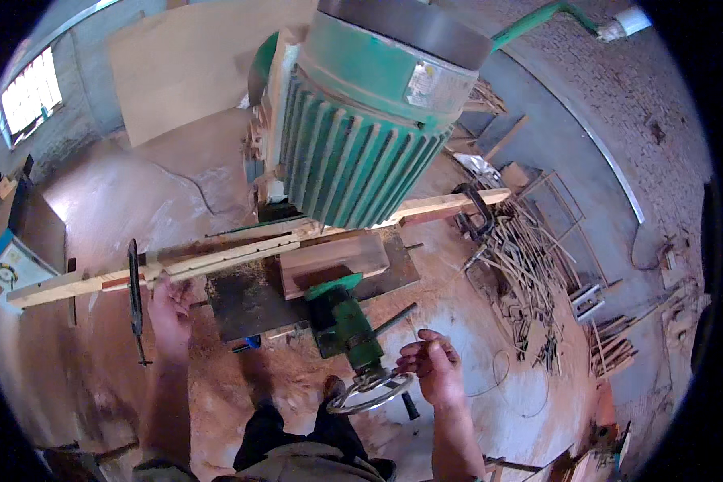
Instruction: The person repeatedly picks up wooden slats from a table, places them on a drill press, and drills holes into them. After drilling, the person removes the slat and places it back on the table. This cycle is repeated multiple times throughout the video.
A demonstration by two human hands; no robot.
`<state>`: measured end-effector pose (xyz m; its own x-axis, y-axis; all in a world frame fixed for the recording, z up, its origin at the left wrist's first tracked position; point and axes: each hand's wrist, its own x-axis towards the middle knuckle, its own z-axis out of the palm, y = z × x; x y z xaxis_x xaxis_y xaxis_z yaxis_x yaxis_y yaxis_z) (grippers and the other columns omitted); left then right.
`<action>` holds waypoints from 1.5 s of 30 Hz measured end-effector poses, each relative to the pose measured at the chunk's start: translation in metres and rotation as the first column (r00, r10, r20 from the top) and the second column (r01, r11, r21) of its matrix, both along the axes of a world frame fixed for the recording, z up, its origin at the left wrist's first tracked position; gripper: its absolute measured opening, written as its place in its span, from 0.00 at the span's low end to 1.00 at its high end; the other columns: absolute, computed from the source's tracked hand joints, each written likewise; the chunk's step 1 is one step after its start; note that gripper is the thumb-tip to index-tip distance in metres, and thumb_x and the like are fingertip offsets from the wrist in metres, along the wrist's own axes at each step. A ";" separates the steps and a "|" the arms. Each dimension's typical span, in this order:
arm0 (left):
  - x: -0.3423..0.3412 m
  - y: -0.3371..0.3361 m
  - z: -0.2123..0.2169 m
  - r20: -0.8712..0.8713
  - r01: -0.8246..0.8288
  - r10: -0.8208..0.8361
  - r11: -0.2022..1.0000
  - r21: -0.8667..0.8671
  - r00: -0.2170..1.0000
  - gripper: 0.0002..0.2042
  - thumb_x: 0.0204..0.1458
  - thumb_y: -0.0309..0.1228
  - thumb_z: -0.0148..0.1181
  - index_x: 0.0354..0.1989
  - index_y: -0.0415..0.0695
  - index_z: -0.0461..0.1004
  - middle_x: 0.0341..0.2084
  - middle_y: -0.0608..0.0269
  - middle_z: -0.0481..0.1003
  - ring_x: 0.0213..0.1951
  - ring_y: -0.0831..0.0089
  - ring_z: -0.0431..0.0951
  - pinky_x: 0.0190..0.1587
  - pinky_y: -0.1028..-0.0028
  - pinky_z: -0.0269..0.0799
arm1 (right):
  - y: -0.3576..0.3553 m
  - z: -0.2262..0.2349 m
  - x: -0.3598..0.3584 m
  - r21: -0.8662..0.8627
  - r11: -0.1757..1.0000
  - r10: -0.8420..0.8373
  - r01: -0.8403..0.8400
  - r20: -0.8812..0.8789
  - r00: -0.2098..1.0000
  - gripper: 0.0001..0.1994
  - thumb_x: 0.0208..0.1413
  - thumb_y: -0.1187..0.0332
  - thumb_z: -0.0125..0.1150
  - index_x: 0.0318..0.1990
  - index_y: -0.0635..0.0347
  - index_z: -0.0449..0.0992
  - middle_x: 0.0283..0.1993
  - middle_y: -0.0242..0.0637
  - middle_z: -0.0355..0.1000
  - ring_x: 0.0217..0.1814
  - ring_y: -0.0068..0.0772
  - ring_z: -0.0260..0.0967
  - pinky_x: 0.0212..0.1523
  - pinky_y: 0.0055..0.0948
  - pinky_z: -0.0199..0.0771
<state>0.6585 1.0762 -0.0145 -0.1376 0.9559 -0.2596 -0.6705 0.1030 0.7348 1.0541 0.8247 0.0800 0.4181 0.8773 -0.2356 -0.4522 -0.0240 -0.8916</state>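
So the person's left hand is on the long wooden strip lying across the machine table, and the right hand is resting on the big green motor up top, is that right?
Not quite. The left hand does hold the long wooden strip on the machine table, but the right hand is down at the metal handwheel, not on the green motor. The head view shows this.

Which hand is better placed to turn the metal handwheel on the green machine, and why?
Probably the right hand: it sits right beside the handwheel, fingers curled at its rim. The left hand is off to the other side, pressed against the long wooden strip on the machine table.
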 end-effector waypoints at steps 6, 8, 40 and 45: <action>-0.001 0.025 0.010 -0.156 0.001 0.019 0.992 0.125 0.988 0.11 0.57 0.37 0.57 0.43 0.45 0.71 0.33 0.64 0.74 0.34 0.72 0.75 0.32 0.74 0.69 | 0.042 -0.020 0.091 -0.025 0.991 0.130 -0.129 0.322 0.938 0.12 0.61 0.72 0.53 0.51 0.62 0.69 0.40 0.45 0.76 0.39 0.37 0.76 0.40 0.36 0.78; 0.003 0.030 0.015 -0.223 0.010 0.023 0.989 0.146 0.975 0.11 0.58 0.38 0.57 0.42 0.45 0.71 0.31 0.63 0.74 0.32 0.72 0.74 0.30 0.74 0.68 | 0.071 -0.033 0.112 -0.018 0.982 0.173 -0.186 0.472 0.865 0.12 0.60 0.75 0.53 0.51 0.64 0.68 0.41 0.43 0.76 0.41 0.33 0.75 0.42 0.33 0.77; 0.129 0.038 -0.067 -0.001 0.057 -0.058 0.979 -0.198 0.998 0.16 0.56 0.41 0.61 0.47 0.46 0.68 0.36 0.61 0.73 0.41 0.65 0.76 0.42 0.65 0.77 | 0.013 -0.096 0.121 -0.284 0.959 0.055 0.006 0.206 0.977 0.18 0.62 0.67 0.52 0.55 0.70 0.64 0.42 0.50 0.74 0.37 0.41 0.75 0.36 0.38 0.79; 0.114 0.041 -0.066 0.058 0.030 -0.018 0.975 -0.222 0.998 0.15 0.55 0.38 0.62 0.47 0.45 0.69 0.35 0.60 0.72 0.40 0.66 0.75 0.42 0.66 0.80 | 0.034 -0.101 0.109 -0.211 0.975 -0.052 0.063 0.057 0.997 0.19 0.63 0.63 0.50 0.57 0.62 0.62 0.47 0.48 0.73 0.43 0.41 0.73 0.38 0.39 0.77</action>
